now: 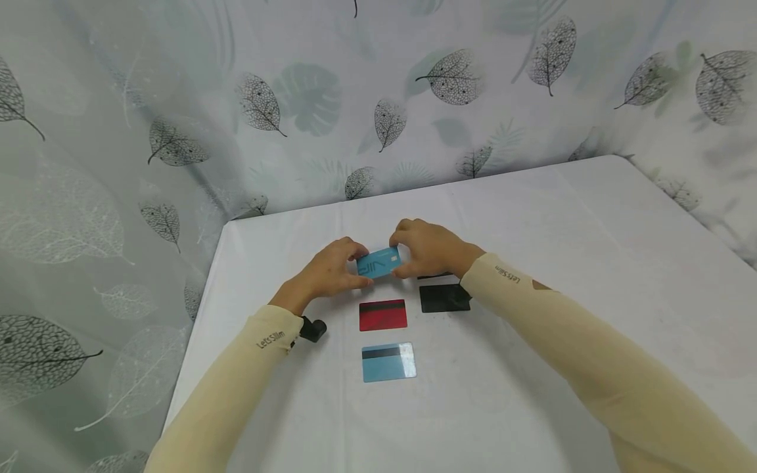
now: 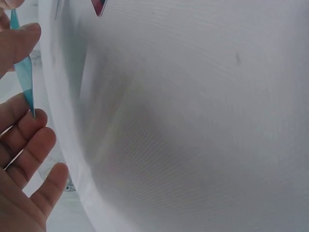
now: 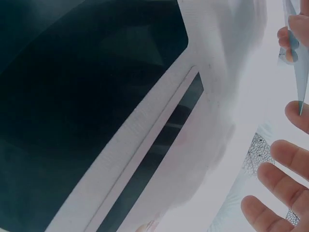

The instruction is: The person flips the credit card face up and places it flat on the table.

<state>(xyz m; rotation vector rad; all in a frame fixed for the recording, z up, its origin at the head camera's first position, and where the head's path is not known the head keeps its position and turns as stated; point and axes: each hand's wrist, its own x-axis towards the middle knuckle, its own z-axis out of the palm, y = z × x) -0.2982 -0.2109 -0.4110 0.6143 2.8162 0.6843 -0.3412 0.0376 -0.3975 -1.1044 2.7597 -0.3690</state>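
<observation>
Probably light, stiff and rather slick, the held blue card point(image 1: 378, 262), at twelve o'clock from the red card point(image 1: 383, 318), should handle best by its short edges, where the left hand point(image 1: 327, 270) pinches at nine o'clock and the right hand point(image 1: 433, 247) at three.

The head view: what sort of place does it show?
Probably an indoor tabletop workspace: a white-covered table, leaf-print backdrop behind it, and a blue chip card held over the table.

White table point(image 1: 503, 407), lower frame. Red card point(image 1: 383, 318) near centre, light-blue card point(image 1: 381, 369) below, black card point(image 1: 439, 299) right, part-hidden dark card point(image 3: 154, 152) above that.
</observation>
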